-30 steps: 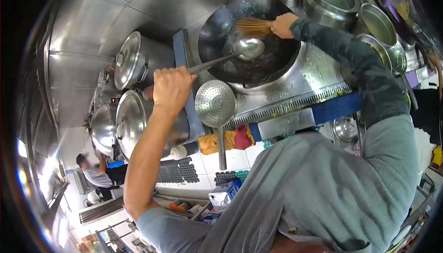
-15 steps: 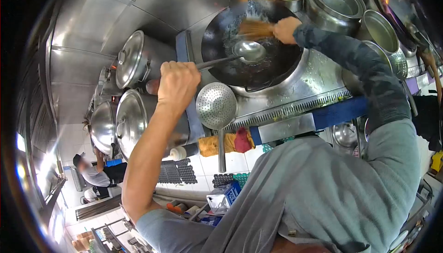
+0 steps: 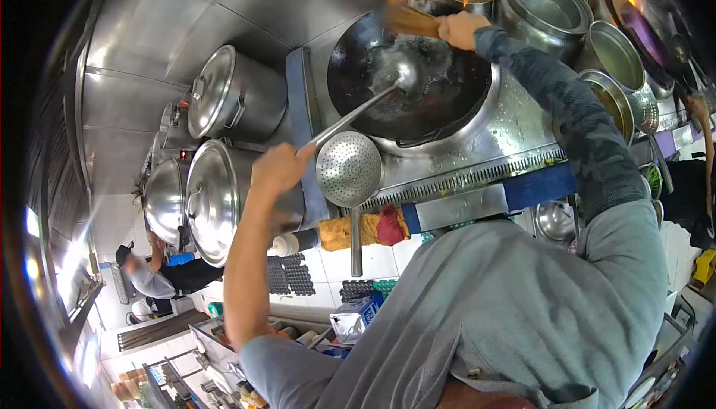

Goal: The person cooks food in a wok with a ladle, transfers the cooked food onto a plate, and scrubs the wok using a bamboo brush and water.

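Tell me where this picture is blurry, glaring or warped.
Head view: apparent motion blur smears the brush and softens the left hand; head view: glare on a steel pot lid and streaky light at the left edge; head view: fisheye-like bowing with rounded black corners, while the perforated skimmer looks fairly crisp.

The skimmer [image 3: 349, 170] blocks the wok [image 3: 451, 110] at near left; near right allows passage.
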The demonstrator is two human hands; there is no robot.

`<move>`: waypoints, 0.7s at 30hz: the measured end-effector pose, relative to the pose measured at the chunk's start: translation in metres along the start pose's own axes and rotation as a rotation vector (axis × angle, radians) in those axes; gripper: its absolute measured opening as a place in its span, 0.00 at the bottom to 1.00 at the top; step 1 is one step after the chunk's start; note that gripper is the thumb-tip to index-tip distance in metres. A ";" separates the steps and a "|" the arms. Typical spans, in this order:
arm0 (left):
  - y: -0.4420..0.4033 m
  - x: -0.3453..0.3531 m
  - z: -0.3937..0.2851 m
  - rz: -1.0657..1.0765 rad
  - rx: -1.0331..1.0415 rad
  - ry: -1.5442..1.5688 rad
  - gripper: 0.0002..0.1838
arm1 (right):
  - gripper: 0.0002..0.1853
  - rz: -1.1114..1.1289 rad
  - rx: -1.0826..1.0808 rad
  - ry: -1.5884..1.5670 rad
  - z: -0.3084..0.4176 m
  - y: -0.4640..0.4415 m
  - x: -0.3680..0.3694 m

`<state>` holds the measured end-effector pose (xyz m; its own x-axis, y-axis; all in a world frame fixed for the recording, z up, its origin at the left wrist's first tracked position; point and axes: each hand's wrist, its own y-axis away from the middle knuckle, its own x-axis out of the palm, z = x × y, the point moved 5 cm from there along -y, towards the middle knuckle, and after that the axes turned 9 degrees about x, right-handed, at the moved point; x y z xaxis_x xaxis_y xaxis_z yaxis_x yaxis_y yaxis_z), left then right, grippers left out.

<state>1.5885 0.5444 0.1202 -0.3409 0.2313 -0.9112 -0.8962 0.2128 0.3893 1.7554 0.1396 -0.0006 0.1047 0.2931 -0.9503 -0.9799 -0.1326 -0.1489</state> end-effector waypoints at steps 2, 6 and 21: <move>0.002 0.056 0.029 -0.021 -0.141 0.167 0.31 | 0.25 -0.042 -0.014 -0.194 0.000 0.004 -0.010; 0.028 0.134 0.027 -0.189 -0.242 0.158 0.35 | 0.25 0.436 0.085 -0.289 0.022 0.047 0.006; 0.036 0.185 0.032 -0.034 -0.270 0.521 0.35 | 0.24 0.182 0.017 -0.198 0.033 0.106 -0.005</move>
<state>1.5025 0.6257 -0.0305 -0.3438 -0.2831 -0.8953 -0.9264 -0.0536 0.3727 1.6453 0.1556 -0.0029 -0.1072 0.4459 -0.8886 -0.9824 -0.1851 0.0256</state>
